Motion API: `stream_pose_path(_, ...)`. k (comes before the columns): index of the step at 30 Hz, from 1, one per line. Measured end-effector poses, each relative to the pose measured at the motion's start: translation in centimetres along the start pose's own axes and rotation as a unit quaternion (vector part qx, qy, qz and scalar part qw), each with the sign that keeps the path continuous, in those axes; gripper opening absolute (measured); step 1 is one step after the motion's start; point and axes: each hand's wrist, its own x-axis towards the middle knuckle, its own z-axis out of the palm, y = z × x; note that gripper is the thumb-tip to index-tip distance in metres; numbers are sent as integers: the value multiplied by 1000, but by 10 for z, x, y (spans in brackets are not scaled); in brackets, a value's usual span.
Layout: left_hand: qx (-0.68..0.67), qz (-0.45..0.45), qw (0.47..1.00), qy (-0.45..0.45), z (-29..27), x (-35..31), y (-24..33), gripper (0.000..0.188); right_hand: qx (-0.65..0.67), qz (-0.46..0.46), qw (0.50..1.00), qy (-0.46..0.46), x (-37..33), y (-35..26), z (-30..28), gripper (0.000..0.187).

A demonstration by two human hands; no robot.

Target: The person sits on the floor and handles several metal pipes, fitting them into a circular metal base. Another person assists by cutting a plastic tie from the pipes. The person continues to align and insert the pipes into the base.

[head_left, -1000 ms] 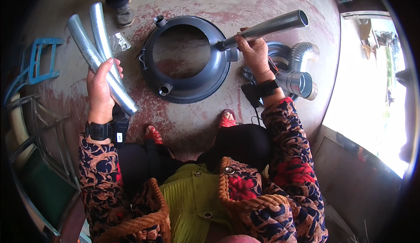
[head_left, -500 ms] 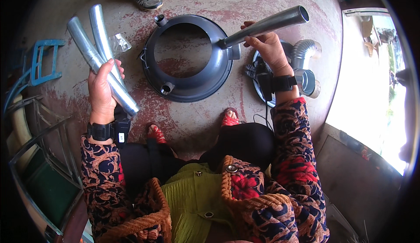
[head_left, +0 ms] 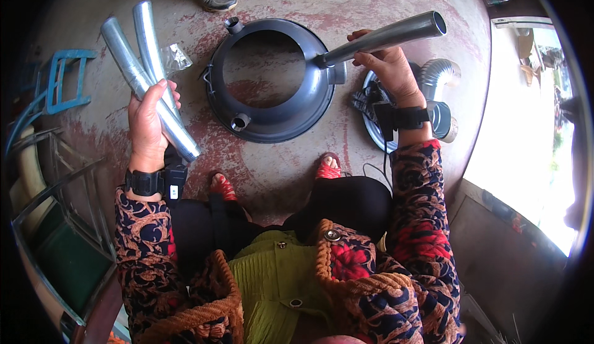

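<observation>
Above floor, shiny metal tubes [head_left: 145,74], tapered nozzle [head_left: 383,37]

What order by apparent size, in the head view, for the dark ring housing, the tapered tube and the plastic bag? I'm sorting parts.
1. Dark ring housing, clearly largest.
2. Tapered tube in the right hand; held nearer the camera, so somewhat flattered.
3. Clear plastic bag, smallest.
</observation>
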Motion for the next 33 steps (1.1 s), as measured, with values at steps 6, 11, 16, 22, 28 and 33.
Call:
stream_pose_path(6,10,-4,1000,1,0,0,-2,33,-51,-23,998,9,0,3,-1,39)
stream_pose_path(11,14,-5,1000,4,-3,2,-5,33,17,-12,1000,5,-1,3,1,38)
stream_pose_path(16,24,-13,1000,1,-4,4,-6,31,83,-21,996,14,-3,-3,5,43)
stream_pose_path(22,26,-33,999,-14,11,6,-19,34,17,-35,998,40,-12,-13,1,47)
stream_pose_path(28,-12,-107,992,-67,32,27,-60,26,-95,-77,990,70,-11,-8,4,34)
stream_pose_path(33,-3,-143,985,-92,43,31,-87,28,-197,-94,972,89,-14,-7,5,37)
